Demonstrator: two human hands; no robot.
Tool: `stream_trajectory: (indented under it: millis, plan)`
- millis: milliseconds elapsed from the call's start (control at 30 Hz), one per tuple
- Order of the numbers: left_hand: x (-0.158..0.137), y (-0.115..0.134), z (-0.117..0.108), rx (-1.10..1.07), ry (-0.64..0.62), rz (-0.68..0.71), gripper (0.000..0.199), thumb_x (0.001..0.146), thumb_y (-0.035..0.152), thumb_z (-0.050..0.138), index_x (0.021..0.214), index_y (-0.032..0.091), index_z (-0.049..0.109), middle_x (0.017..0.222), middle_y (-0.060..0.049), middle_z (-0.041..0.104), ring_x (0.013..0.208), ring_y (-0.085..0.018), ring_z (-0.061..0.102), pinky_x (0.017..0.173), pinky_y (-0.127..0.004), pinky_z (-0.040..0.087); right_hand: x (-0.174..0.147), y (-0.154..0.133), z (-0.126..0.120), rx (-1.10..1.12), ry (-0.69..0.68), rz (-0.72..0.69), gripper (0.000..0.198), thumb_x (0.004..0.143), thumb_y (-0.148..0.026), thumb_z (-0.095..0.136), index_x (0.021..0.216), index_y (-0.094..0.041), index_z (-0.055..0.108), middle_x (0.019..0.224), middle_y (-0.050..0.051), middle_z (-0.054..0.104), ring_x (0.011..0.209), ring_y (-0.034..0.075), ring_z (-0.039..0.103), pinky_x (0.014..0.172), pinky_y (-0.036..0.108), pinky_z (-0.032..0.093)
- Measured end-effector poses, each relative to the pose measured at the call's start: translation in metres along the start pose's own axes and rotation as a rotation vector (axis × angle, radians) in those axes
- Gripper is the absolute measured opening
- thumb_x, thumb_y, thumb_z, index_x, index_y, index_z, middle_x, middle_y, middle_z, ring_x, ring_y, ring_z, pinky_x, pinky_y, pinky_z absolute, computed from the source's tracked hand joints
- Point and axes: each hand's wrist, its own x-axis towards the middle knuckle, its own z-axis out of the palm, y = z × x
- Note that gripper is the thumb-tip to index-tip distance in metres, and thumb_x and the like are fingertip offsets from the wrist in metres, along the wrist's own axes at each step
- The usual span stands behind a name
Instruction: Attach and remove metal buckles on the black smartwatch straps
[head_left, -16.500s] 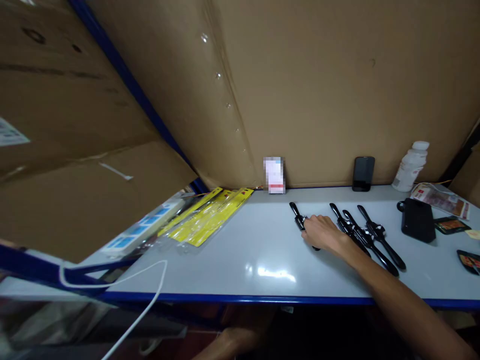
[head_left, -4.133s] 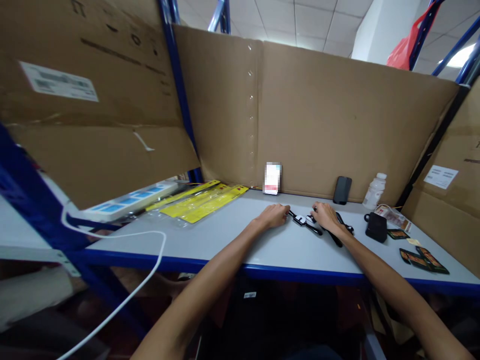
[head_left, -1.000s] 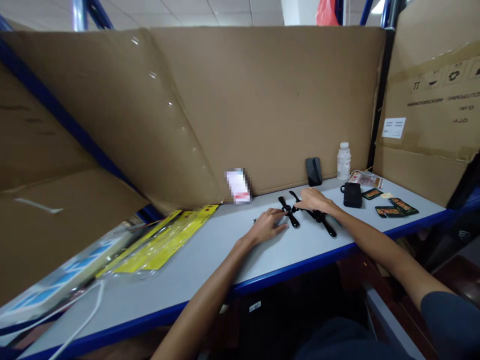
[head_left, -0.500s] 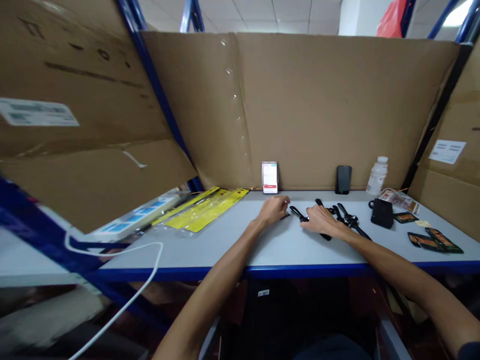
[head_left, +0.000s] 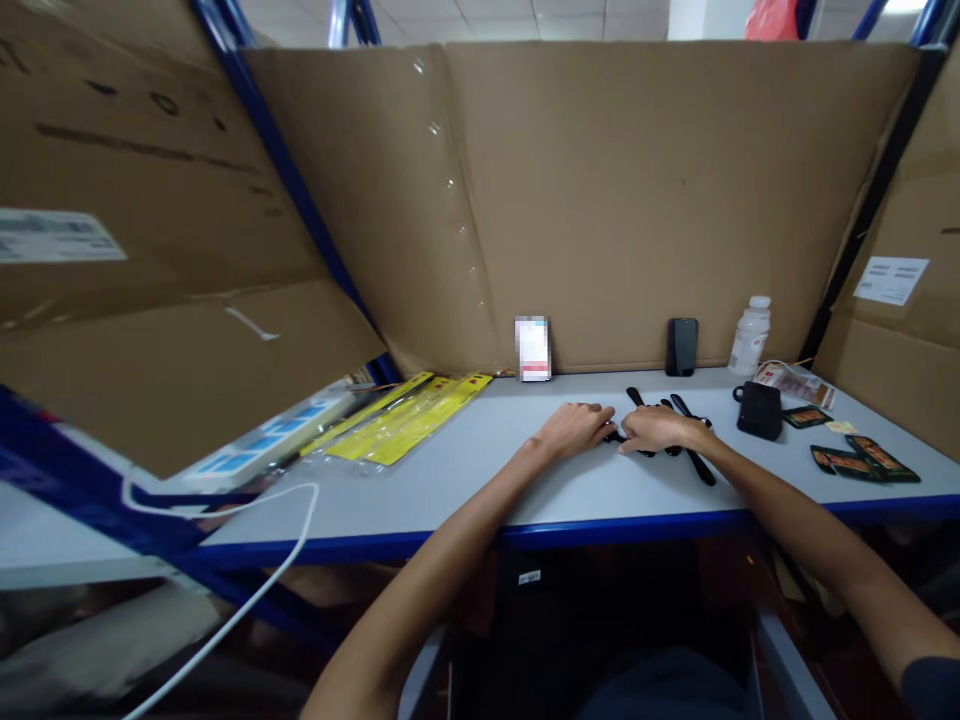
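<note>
Above the blue-edged tabletop (head_left: 450,505), both hands are held close together, the left hand (head_left: 577,430) and right hand (head_left: 658,430) with fingers partly curled. A black tool (head_left: 615,437) is glimpsed between them; whether it is gripped cannot be told. More black tools (head_left: 702,468) are partly covered by the right hand. Farther back, a lit phone (head_left: 533,350) is propped against cardboard (head_left: 600,200).

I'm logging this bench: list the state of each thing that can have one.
Lit phone: screen on, propped upright
Dark phone: screen dark, propped upright
Bottle: upright, capped
Yellow packets: lying down
Black tools: lying down, partly hidden
Left hand: fingers bent, at one tool
Right hand: fingers bent, over the tools
</note>
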Motion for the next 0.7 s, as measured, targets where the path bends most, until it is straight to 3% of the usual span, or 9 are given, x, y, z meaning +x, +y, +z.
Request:
stream_trajectory:
  millis: [200,300,433,700]
  plan:
    - [0.021,0.005,-0.002,0.145,-0.097,-0.057,0.034,0.108,0.035,0.04,0.118,0.015,0.067,0.103,-0.019,0.075,0.093,-0.032,0.074,0.077,-0.036,0.048,0.006,0.0,0.006,0.03,0.031,0.022,0.036,0.098,-0.049,0.059,0.098,-0.017,0.076,0.108,0.014,0.076,0.1,0.028,0.07,0.072,0.029,0.041]
    - [0.025,-0.004,-0.001,0.147,-0.106,-0.048,0.037,0.108,0.039,0.041,0.117,0.017,0.07,0.104,-0.019,0.076,0.093,-0.032,0.074,0.078,-0.037,0.049,0.007,0.001,0.007,0.041,0.042,0.023,0.035,0.099,-0.048,0.058,0.098,-0.018,0.076,0.108,0.014,0.076,0.1,0.028,0.071,0.071,0.028,0.041]
    - [0.029,-0.013,0.002,0.103,-0.097,-0.072,0.039,0.106,0.04,0.044,0.102,0.018,0.076,0.1,-0.019,0.077,0.094,-0.032,0.074,0.079,-0.037,0.047,0.009,0.004,0.008,0.054,0.061,0.03,0.034,0.099,-0.046,0.059,0.104,-0.017,0.075,0.111,0.015,0.076,0.101,0.028,0.071,0.071,0.028,0.042]
    - [0.034,-0.011,0.0,0.054,-0.113,-0.127,0.039,0.105,0.038,0.045,0.101,0.018,0.079,0.1,-0.017,0.077,0.095,-0.031,0.074,0.079,-0.035,0.048,0.017,0.009,0.013,0.087,0.095,0.048,0.033,0.099,-0.045,0.059,0.106,-0.017,0.074,0.112,0.015,0.075,0.103,0.028,0.07,0.07,0.027,0.04]
